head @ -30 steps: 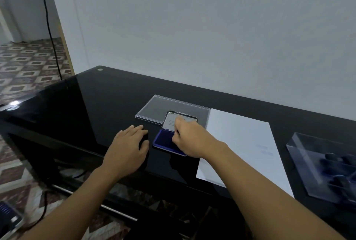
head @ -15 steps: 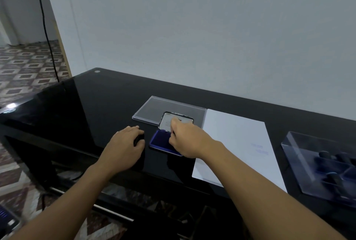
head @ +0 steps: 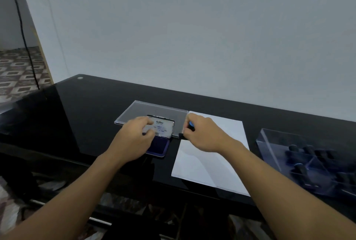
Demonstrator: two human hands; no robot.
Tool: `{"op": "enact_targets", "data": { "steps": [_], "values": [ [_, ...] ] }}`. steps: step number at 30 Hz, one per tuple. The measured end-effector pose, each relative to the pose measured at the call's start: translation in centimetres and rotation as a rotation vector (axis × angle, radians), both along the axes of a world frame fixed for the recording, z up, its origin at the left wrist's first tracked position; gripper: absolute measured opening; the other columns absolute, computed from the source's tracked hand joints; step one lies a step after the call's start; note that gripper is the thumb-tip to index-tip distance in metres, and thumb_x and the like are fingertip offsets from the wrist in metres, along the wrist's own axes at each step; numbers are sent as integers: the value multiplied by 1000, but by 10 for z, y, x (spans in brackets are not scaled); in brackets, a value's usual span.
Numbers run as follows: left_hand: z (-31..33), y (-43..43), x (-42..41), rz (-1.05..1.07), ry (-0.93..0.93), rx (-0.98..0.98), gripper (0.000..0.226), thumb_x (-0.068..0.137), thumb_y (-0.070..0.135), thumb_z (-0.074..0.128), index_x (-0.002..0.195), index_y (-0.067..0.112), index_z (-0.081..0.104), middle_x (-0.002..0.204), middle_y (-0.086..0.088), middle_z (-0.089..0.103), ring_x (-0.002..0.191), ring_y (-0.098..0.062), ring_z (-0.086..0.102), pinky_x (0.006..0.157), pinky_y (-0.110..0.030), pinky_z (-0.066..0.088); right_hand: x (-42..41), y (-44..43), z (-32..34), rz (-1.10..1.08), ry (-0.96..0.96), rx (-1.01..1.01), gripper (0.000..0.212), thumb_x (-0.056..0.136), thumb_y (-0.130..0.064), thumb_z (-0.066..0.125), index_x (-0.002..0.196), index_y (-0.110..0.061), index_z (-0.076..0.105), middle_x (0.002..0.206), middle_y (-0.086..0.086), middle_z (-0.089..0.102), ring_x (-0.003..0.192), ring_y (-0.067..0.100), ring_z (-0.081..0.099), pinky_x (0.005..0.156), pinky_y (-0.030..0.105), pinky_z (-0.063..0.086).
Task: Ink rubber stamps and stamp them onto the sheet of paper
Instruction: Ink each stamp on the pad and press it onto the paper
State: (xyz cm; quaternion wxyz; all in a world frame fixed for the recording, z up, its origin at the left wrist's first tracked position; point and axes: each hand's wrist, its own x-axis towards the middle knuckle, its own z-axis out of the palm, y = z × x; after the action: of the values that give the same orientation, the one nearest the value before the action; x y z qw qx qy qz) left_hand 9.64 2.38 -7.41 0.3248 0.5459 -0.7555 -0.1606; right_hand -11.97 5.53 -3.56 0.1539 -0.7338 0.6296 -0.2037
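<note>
Head view: a glossy black table (head: pixel 86 104) stands against a pale wall. Near its middle lies an open ink pad (head: pixel 159 148), its dark blue surface facing up. The ink pad lid (head: pixel 163 127) stands tilted up at the pad's 12 o'clock edge, with a printed label facing the camera.

The left hand (head: pixel 133 139) sits at the pad's 9 o'clock side. Its fingers are curled over the lid's left edge and its thumb lies against the lid's lower corner, gripping it.

The right hand (head: pixel 204 135) is at 3 o'clock from the pad. Its fingertips pinch a small black stamp (head: pixel 189 128) with a blue top. The stamp is at the left edge of the sheet of paper (head: pixel 221 162), just beside the lid; whether it touches the paper cannot be told.

The white sheet lies flat at 3 o'clock from the pad. A flat clear cover (head: pixel 152 109) lies at 12 o'clock, behind the lid. Well apart at 3 o'clock, past the paper, is a clear box (head: pixel 269 143) holding several dark stamps, too blurred to count. At 10 o'clock a black cable (head: pixel 21 27) hangs over patterned floor tiles.
</note>
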Motion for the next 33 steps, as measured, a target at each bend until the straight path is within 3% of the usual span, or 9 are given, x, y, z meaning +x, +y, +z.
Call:
{"op": "enact_targets", "data": {
  "steps": [4,9,20,33],
  "values": [
    [13,6,-44,-113,23,-49,29,95,25,49,120,18,60,128,9,56,119,-8,48,94,-21,33,-43,16,12,-102,14,3,9,96,-21,52,91,-14,55,89,-1,63,69,15,55,59,27,45],
    [15,7,-97,-176,-16,-17,38,96,36,46,132,24,52,140,8,49,128,-11,42,102,-27,33,-95,36,20,-213,39,28,10,94,-22,50,86,-19,54,85,0,64,67,18,58,58,29,47],
    [-21,10,-153,-325,-103,24,38,98,33,44,135,23,50,147,10,41,137,-10,31,108,-23,22,-137,46,3,-309,86,102,9,96,-23,53,95,-15,58,92,0,62,78,19,61,66,31,50],
    [-45,14,-148,-340,-128,-67,31,94,21,50,122,12,60,129,1,57,121,-14,44,90,-11,20,-130,35,-21,-328,179,190,12,97,-26,52,99,-15,55,88,3,62,70,22,58,63,36,51]
  ]
}}
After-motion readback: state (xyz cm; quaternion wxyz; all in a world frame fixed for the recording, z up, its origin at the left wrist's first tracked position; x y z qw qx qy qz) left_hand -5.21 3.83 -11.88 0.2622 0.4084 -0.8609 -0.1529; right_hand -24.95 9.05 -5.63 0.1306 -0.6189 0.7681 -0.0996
